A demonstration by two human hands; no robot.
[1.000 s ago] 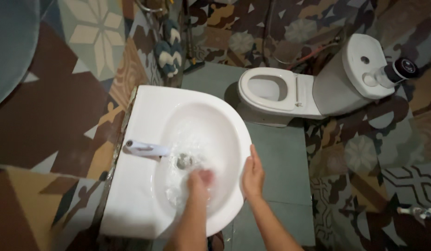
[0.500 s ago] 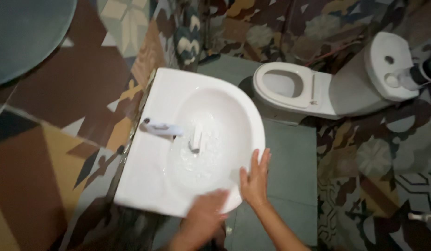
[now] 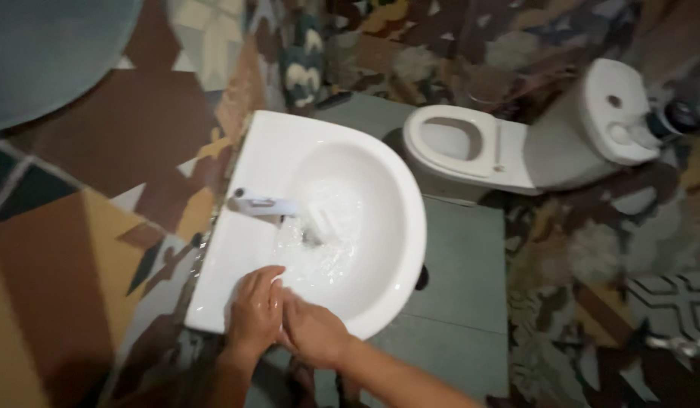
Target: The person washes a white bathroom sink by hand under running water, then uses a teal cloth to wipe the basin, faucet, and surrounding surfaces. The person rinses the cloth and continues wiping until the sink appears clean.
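Currently 2 hands, left [image 3: 255,310] + right [image 3: 313,331], pressed together, empty, over front rim of 1 sink [image 3: 380,189]; 1 tap [image 3: 263,205] running; 1 toilet [image 3: 508,147] beyond sink.

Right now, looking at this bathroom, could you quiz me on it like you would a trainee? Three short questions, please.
1. True or false: water runs from the tap into the sink.
2. Where are the two hands? A) apart, on the toilet; B) pressed together over the sink's near rim; C) on the tap.
3. Fill in: the toilet has its seat ____.

Key:
1. True; water splashes around the drain.
2. B; the left hand and the right hand touch each other, holding nothing that shows.
3. Down, with the bowl open.
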